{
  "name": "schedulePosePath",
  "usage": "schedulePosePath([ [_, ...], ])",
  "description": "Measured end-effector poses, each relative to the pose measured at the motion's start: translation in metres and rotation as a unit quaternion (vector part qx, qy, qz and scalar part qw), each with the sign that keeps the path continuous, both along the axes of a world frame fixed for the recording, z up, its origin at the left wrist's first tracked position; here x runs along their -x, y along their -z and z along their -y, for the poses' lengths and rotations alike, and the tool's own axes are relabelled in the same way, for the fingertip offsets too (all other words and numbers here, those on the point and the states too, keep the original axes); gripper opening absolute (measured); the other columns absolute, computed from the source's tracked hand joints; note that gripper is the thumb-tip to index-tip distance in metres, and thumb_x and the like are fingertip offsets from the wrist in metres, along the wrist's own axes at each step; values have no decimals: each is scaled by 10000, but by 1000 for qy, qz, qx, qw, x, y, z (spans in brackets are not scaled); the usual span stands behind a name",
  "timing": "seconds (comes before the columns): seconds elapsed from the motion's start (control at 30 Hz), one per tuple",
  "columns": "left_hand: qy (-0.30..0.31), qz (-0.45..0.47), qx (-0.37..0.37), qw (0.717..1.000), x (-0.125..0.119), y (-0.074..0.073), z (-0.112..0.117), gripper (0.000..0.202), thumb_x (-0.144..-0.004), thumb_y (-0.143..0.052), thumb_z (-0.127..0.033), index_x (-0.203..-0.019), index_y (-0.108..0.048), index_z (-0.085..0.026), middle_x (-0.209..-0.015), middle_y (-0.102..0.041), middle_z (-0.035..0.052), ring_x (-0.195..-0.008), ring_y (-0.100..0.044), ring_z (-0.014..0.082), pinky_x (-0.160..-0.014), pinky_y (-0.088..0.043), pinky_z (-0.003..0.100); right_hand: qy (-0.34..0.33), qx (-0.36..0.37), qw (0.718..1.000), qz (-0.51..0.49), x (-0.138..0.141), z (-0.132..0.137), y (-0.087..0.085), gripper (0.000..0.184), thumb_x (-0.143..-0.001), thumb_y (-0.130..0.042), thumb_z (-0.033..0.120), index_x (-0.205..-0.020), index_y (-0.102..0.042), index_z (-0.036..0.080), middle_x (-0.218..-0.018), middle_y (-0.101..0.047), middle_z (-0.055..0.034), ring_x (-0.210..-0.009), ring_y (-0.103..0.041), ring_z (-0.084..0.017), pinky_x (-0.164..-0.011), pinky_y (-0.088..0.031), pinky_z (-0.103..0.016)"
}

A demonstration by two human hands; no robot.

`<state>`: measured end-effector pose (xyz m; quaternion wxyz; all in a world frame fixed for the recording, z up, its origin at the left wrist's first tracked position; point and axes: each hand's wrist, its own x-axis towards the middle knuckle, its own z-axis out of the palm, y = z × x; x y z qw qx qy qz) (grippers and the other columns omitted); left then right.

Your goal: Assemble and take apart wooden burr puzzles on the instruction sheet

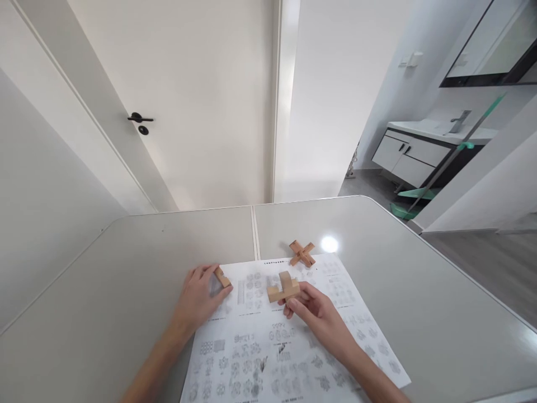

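My right hand [316, 313] grips two notched wooden puzzle pieces [284, 291] fitted across each other, one lying sideways and one sticking up, over the middle of the printed sheet [251, 330]. On the left, my left hand [199, 299] has a single notched wooden puzzle piece [222, 277] between thumb and fingertips, near the sheet's upper left corner. A darker wooden cross [302, 254] of interlocked pieces rests at the sheet's top edge, beyond my right hand. Part of the right hand's pieces is hidden by its fingers.
The sheet with rows of small diagrams lies on a grey table [104, 302] with a seam across its far half. Behind it stand a white door [210, 101] with a black handle and a wall. A sink cabinet [413, 151] and a green broom [457, 148] are at the right.
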<state>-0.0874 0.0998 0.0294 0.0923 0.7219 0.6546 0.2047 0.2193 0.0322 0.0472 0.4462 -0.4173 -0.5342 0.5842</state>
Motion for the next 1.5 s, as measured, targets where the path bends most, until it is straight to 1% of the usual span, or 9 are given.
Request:
schedulePosePath([
  [0.13,60,52,-77,994,-18,-12,14,415,-911,-640,-469,-1256,-624,-241,-1330,-590,116,-1263,-528,333,-1051,-470,477,-27,-5,999,-35,12,-20,2,313,-987,-624,529,-1085,-679,238,-980,-724,-56,-785,-652,-187,-802,-566,-362],
  [0.2,137,107,-19,985,-35,-22,22,250,-1027,-480,-430,-1100,-640,-253,-1164,-655,70,-1037,-626,241,-915,-516,376,-44,-11,998,-43,19,-30,5,333,-978,-633,537,-1082,-683,225,-953,-723,-57,-755,-642,-179,-749,-563,-347],
  [0.27,167,142,49,974,-51,-29,27,326,-1076,-347,-417,-992,-611,-245,-949,-666,28,-836,-619,199,-777,-503,327,-60,-13,997,-47,26,-38,8,358,-960,-651,550,-1079,-681,213,-908,-717,-51,-740,-640,-177,-715,-560,-336],
  [0.43,140,184,104,967,-69,-16,25,420,-1050,-401,-475,-708,-369,-233,-628,-432,-52,-557,-393,140,-552,-336,270,-70,-19,997,-12,36,-48,21,370,-942,-666,556,-1050,-678,202,-791,-687,-23,-710,-639,-183,-710,-563,-337],
  [0.6,118,192,69,972,-71,2,26,447,-1025,-472,-446,-671,-306,-231,-586,-350,-64,-528,-340,123,-531,-292,260,-20,-62,997,48,39,-43,33,303,-991,-605,505,-998,-658,207,-802,-684,-26,-717,-633,-183,-683,-534,-303],
  [1.13,121,100,-134,978,-90,7,31,391,-1008,-537,-306,-663,-371,-228,-545,-433,-67,-467,-418,103,-482,-341,223,71,-171,968,167,42,-37,41,109,-1037,-512,290,-1028,-615,256,-904,-727,-24,-824,-698,-210,-714,-540,-296],
  [1.3,103,67,-182,976,-101,6,35,407,-978,-569,-271,-615,-393,-220,-485,-450,-66,-429,-421,102,-485,-339,241,122,-182,957,189,44,-37,42,92,-970,-584,257,-880,-570,244,-799,-664,-9,-713,-631,-191,-576,-489,-258],
  [1.4,96,64,-167,979,-104,2,34,433,-978,-554,-300,-581,-406,-215,-462,-455,-59,-419,-414,106,-495,-336,257,122,-185,954,202,42,-37,41,110,-971,-578,251,-862,-560,245,-780,-633,-7,-691,-599,-187,-521,-450,-247],
  [1.5,79,86,-59,991,-105,-6,34,512,-994,-503,-379,-528,-366,-216,-436,-431,-44,-410,-394,115,-479,-299,274,117,-228,934,248,39,-38,42,123,-1008,-533,258,-890,-568,246,-821,-643,-28,-722,-605,-202,-606,-484,-292],
])
